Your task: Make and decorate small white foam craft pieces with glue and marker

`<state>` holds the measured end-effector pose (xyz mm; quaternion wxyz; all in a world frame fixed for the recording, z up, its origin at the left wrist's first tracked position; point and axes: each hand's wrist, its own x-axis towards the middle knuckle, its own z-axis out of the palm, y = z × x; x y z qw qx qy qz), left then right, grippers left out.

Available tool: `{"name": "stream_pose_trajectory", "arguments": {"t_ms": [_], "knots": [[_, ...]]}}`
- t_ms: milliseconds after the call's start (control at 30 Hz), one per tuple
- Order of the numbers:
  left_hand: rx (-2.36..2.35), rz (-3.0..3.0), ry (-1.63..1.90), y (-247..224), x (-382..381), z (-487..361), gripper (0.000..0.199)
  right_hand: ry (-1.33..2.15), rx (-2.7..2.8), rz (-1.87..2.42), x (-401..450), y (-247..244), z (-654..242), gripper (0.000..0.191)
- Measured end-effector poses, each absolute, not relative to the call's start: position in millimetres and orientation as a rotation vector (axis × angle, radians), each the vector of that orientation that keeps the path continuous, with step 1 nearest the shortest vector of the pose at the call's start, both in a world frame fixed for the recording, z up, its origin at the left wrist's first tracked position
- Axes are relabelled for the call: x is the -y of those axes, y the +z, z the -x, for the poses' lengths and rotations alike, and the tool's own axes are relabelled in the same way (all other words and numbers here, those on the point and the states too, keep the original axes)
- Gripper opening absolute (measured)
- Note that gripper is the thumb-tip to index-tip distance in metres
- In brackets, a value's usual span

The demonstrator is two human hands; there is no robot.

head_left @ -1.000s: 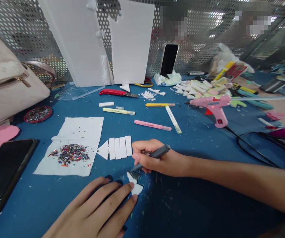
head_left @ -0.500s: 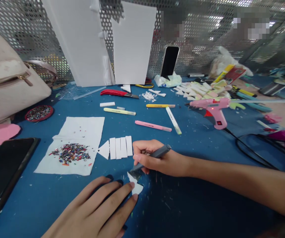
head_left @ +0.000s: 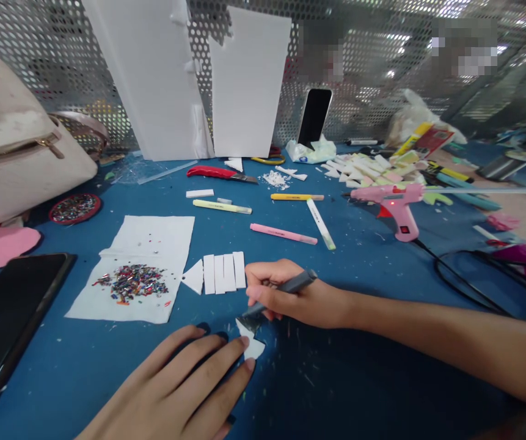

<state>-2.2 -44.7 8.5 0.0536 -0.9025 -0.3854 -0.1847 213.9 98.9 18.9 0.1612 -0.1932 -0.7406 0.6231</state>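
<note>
Your right hand point(head_left: 290, 299) grips a grey marker point(head_left: 300, 282); your left hand point(head_left: 178, 382), apart from it, presses the white cutout point(head_left: 255, 349) at 6 o'clock, seemingly grey on top, bare below; the strips point(head_left: 219, 274) at its 11 o'clock are uncoloured

Open blue tabletop point(head_left: 363, 379) lay on the near side of the right forearm point(head_left: 427, 311), with another gap between that forearm and the pink pen point(head_left: 283, 233), while the pink glue gun point(head_left: 395, 205) and its black cable point(head_left: 429, 252) obstructed the right, and the bead-strewn sheet point(head_left: 171, 232) and dark phone point(head_left: 10, 330) the left.
</note>
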Motion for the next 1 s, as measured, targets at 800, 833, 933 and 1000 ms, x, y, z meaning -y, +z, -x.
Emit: {"name": "stream_pose_trajectory", "arguments": {"t_ms": [800,833,933,1000], "knots": [[1.155,2.743,-0.583,8.3,43.0,1.1,0.03,1.758,2.116,0.508,-99.1,20.9,-214.7,0.039],[1.146,2.744,-0.583,8.0,42.7,1.3,0.03,1.762,2.131,0.511,-99.0,20.8,-214.8,0.039],[1.141,2.754,-0.581,8.1,41.3,1.6,0.03,1.808,2.135,0.487,-99.0,20.0,-215.3,0.044],[1.154,2.766,-0.564,8.7,40.7,1.6,0.03,1.806,2.104,0.496,-99.2,19.3,-215.6,0.042]]}}
